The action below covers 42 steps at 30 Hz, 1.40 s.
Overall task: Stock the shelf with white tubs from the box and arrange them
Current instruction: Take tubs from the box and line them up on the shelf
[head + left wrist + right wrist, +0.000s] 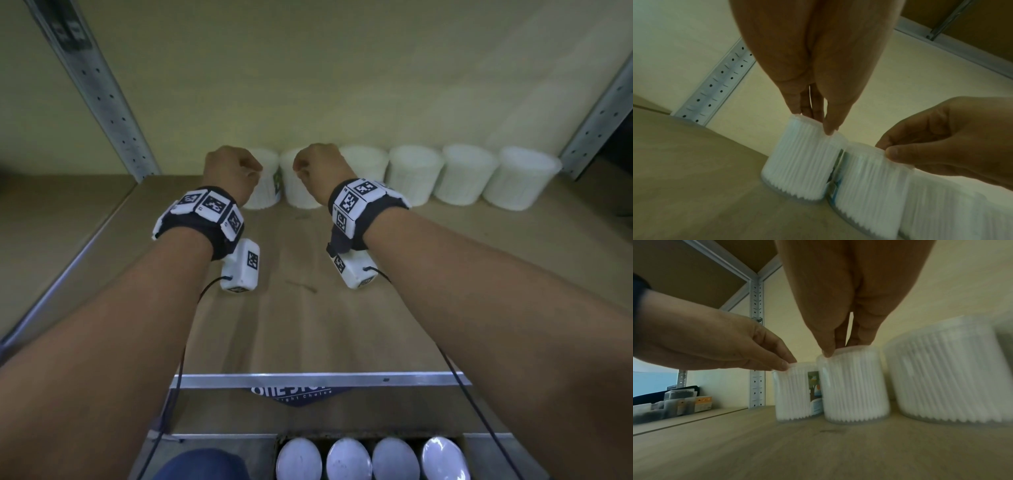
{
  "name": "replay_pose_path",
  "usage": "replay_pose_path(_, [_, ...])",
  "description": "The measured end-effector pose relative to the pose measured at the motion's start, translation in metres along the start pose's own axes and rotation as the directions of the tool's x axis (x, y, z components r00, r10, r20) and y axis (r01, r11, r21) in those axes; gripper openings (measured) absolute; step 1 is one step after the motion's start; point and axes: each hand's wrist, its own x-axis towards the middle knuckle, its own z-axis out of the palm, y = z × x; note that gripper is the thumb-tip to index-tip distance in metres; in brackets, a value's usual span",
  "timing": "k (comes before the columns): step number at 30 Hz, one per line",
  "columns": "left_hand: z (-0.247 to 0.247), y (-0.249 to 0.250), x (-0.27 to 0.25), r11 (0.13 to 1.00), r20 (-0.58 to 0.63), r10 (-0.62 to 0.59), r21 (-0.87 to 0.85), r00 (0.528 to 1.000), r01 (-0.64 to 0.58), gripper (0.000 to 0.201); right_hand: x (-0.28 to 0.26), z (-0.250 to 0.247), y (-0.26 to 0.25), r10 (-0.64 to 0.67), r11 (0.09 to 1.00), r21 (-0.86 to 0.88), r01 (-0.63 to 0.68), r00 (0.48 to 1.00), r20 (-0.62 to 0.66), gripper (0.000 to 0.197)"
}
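Observation:
Several white tubs stand in a row along the back of the wooden shelf (308,308). My left hand (239,171) pinches the rim of the leftmost tub (265,192) from above; the left wrist view shows its fingertips (828,128) on that tub's (797,162) top edge. My right hand (311,168) grips the top of the second tub (298,192), which touches the first. In the right wrist view its fingers (828,352) sit on this tub's (855,386) lid. Both tubs stand upright on the shelf board. A box (370,434) below holds more tubs.
Further tubs (466,174) continue the row to the right. Perforated metal uprights (113,113) flank the shelf, and a metal rail (318,380) runs along its front edge. The neighbouring bay on the left holds small packets (674,402). Bare board lies in front of the row.

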Motion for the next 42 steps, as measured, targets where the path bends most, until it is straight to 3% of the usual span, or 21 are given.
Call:
replay_pose_path(7, [-0.001, 0.002, -0.003, 1.000, 0.027, 0.010, 0.029, 1.000, -0.011, 0.025, -0.003, 0.001, 0.003, 0.002, 0.999, 0.033, -0.002, 1.000, 0.017, 0.037])
replay_pose_path(11, [-0.006, 0.003, -0.011, 0.999, 0.071, -0.020, 0.031, 0.997, 0.018, 0.038, -0.021, -0.005, 0.002, 0.011, 0.996, 0.089, -0.007, 0.999, -0.046, 0.034])
replay_pose_path(16, [-0.016, 0.009, -0.041, 0.997, 0.158, -0.011, 0.075, 0.987, -0.001, 0.045, -0.063, -0.021, 0.001, 0.036, 0.997, 0.076, -0.033, 0.999, -0.037, 0.035])
replay_pose_path(24, [-0.047, 0.038, -0.123, 0.999, 0.179, 0.032, 0.016, 0.983, -0.035, 0.034, -0.160, -0.038, -0.013, 0.139, 0.989, 0.046, -0.143, 0.987, 0.081, 0.044])
replay_pose_path(37, [-0.044, 0.061, -0.264, 0.995, 0.476, 0.052, 0.046, 0.878, -0.084, 0.026, -0.303, -0.023, -0.046, 0.138, 0.986, 0.079, -0.150, 0.981, 0.136, 0.030])
replay_pose_path(42, [-0.024, 0.051, -0.309, 0.996, 0.632, 0.001, 0.069, 0.775, -0.057, 0.027, -0.344, 0.012, -0.038, 0.155, 0.974, 0.109, -0.198, 0.937, 0.312, 0.025])
